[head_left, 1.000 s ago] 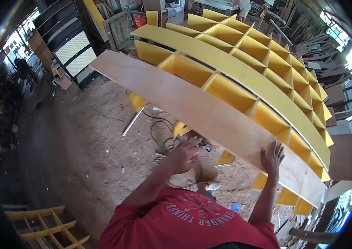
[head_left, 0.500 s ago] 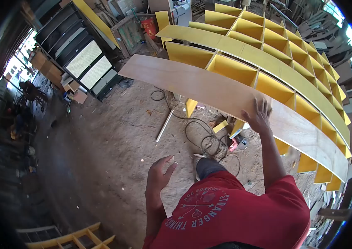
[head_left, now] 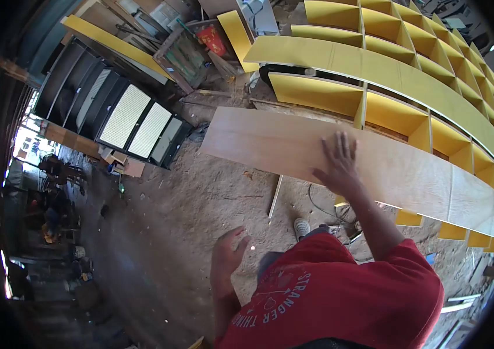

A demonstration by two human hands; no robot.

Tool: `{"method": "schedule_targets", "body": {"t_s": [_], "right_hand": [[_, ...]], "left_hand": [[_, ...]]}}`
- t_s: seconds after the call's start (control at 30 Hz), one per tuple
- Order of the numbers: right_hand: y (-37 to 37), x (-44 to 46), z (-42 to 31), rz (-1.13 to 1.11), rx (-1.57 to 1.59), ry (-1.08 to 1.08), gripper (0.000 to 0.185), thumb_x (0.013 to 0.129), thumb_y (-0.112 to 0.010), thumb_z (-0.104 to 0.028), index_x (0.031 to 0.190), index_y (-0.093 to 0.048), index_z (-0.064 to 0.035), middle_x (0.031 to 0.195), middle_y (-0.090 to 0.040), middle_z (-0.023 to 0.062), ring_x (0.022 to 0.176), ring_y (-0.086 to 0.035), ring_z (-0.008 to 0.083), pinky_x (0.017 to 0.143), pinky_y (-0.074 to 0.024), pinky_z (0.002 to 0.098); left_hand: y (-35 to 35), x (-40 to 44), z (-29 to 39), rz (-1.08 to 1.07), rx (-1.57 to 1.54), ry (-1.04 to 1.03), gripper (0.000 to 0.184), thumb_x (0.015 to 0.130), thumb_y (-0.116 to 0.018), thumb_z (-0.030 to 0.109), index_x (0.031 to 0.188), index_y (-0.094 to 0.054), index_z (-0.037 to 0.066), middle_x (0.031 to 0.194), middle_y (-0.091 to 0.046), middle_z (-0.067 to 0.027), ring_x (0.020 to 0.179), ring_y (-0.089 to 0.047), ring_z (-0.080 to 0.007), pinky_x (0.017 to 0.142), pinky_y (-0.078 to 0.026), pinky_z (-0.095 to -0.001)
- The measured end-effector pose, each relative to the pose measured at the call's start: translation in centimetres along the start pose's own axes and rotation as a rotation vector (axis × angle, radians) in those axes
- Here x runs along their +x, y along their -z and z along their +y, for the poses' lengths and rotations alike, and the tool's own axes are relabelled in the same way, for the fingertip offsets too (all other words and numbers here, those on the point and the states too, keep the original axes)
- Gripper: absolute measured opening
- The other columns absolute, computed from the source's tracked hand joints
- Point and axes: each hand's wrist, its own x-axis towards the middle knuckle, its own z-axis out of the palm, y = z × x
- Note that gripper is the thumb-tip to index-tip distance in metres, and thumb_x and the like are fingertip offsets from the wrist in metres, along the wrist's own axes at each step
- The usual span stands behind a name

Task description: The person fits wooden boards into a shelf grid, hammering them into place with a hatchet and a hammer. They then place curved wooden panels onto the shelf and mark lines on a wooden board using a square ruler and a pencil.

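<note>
One head view: right hand [head_left: 339, 168] pressed flat, fingers spread, on bare plywood strip [head_left: 270, 138] lying along near side of yellow grid [head_left: 317, 94]; left hand [head_left: 228, 251] open, seemingly empty, over floor [head_left: 183, 232]. One yellow strip [head_left: 375, 67] already spans the grid, far cells [head_left: 382, 26] uncovered.

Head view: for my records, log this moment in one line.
right hand: flat on long pale wooden board | left hand: in air, off board | board: over yellow wooden grid frame

Pale board [head_left: 270, 136]: smooth wood (faint grain). Yellow grid [head_left: 317, 96]: matt, painted-looking. Shirt [head_left: 369, 285]: cloth. Floor [head_left: 171, 244]: rough, earthy.
</note>
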Motion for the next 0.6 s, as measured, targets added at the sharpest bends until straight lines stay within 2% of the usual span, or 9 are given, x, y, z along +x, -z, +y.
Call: {"method": "schedule_targets", "body": {"t_s": [0.2,0.4,0.5,0.6], "right_hand": [[-3.3,8.8,-10.6,-0.060,0.095,0.040,0.097,0.101,-0.052,-0.073,0.169,-0.034,-0.0060,0.175,-0.018,0.0343,0.166,-0.006,0.0475,0.130,0.0062,0.0672],[-7.8,16.8,-19.4,-0.041,0.053,-0.018,0.097,0.100,-0.055,-0.071,0.168,-0.035,-0.0054,0.175,-0.019,0.0343,0.166,-0.008,0.0485,0.131,0.0030,0.0673],[-10.4,20.7,-25.1,-0.008,0.070,-0.117,0.096,0.100,-0.057,-0.069,0.168,-0.035,-0.0067,0.175,-0.019,0.0340,0.166,-0.009,0.0480,0.132,0.0023,0.0659],[-12.1,25.5,-29.1,-0.005,0.064,-0.228,0.094,0.099,-0.060,-0.067,0.169,-0.036,-0.0086,0.175,-0.020,0.0326,0.166,-0.010,0.0462,0.133,0.0014,0.0637]], "left_hand": [[6.1,10.4,-7.2,0.021,-0.111,0.099,0.040,0.099,-0.078,0.025,0.130,-0.073,0.000,0.123,-0.078,-0.0211,0.120,-0.074,-0.0328,0.102,-0.056,-0.0408],[11.5,24.9,-15.3,-0.098,-0.170,-0.082,0.040,0.098,-0.078,0.024,0.130,-0.074,0.000,0.122,-0.078,-0.0206,0.117,-0.075,-0.0317,0.101,-0.056,-0.0401],[15.6,32.7,-20.2,-0.231,-0.164,-0.207,0.041,0.097,-0.079,0.026,0.130,-0.074,0.002,0.120,-0.078,-0.0210,0.116,-0.076,-0.0331,0.100,-0.057,-0.0407],[21.6,39.2,-21.3,-0.395,-0.158,-0.239,0.042,0.097,-0.080,0.028,0.130,-0.075,0.003,0.120,-0.078,-0.0214,0.115,-0.075,-0.0354,0.099,-0.057,-0.0413]]}}
